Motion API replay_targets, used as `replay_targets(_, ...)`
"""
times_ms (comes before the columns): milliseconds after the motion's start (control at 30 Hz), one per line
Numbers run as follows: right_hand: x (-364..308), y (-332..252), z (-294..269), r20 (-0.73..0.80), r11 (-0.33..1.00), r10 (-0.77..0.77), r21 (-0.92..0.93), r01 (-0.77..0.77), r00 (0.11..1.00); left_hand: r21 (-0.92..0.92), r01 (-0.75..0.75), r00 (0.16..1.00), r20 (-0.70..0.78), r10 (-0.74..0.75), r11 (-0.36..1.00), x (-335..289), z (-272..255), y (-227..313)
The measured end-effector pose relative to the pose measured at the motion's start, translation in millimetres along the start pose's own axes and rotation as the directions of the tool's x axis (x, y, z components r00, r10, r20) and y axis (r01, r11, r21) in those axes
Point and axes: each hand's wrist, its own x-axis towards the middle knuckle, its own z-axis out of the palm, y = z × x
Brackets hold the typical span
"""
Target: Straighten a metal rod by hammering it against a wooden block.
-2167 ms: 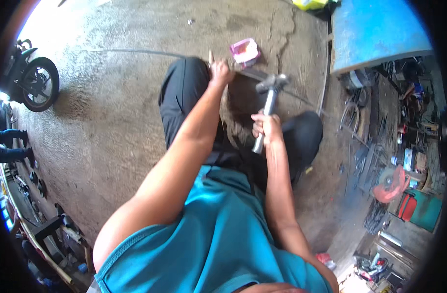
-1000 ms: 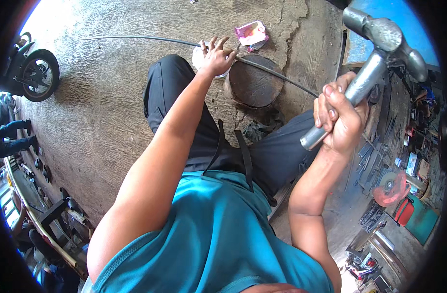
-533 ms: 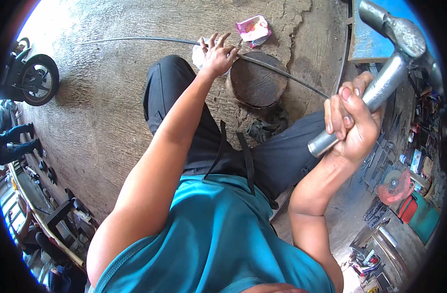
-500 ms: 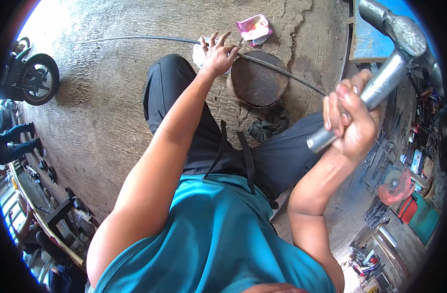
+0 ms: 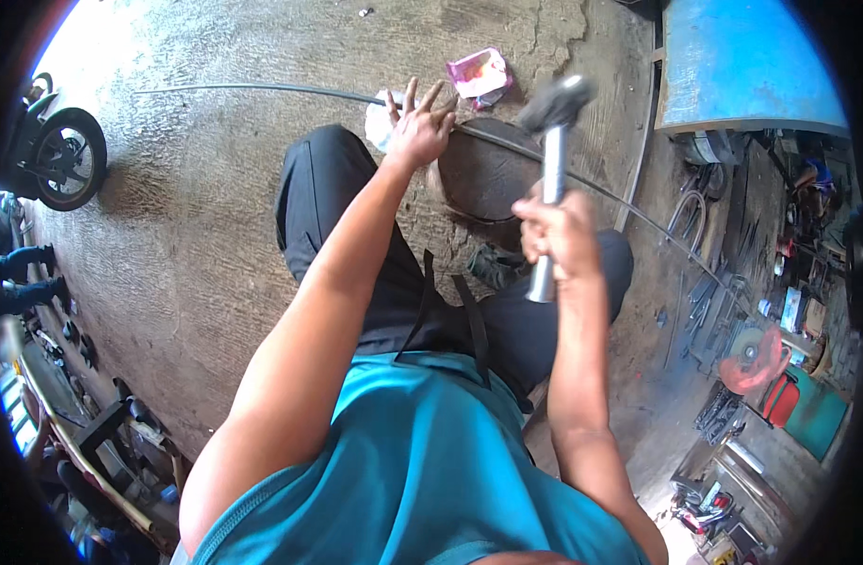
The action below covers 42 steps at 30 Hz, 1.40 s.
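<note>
My left hand [image 5: 420, 134] rests on a long thin metal rod [image 5: 629, 202] with its fingers spread. A white cloth or paper [image 5: 378, 130] shows beside and under that hand. The rod crosses over a round dark block [image 5: 479, 193], which looks like a wooden stump, and runs on to both sides. My right hand [image 5: 565, 235] is closed round the metal handle of a hammer [image 5: 553, 155]. The hammer head, blurred by motion, is raised above the right side of the block and the rod.
A pink-and-white packet [image 5: 480, 75] lies beyond the block. Dark crumpled cloth [image 5: 497, 266] sits between my legs. A blue panel [image 5: 747, 71] stands at far right; tools, metal pieces and a red-guarded disc [image 5: 750, 356] crowd the right side. A motorcycle wheel [image 5: 69, 158] and another person's legs [image 5: 26, 273] are left.
My right hand has swung the hammer left and down from the upper right toward the block. The left hand stays on the rod. The view has shifted slightly.
</note>
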Motion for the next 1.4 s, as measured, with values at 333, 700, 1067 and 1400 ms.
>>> replay_targets(333,31,-15,12,-0.081,0.988,-0.152,0.016,0.154,0.985,-0.011,0.0,1.0,0.008,0.0,1.0,-7,-6,2)
replay_targets(700,-14,130,-24,-0.156,0.905,0.292,0.363,-0.22,0.944,0.007,-0.057,0.996,0.076,0.056,0.998,3,-21,8)
replay_targets(1067,64,197,-90,-0.539,0.874,0.386,0.475,-0.108,0.749,-0.576,0.671,0.468,-0.161,-0.869,0.468,12,-17,-20)
replay_targets(1400,65,321,-98,-0.785,0.898,0.278,0.008,-0.44,0.553,-0.897,-0.121,0.741,0.203,-0.64,-0.425,11,-12,-60)
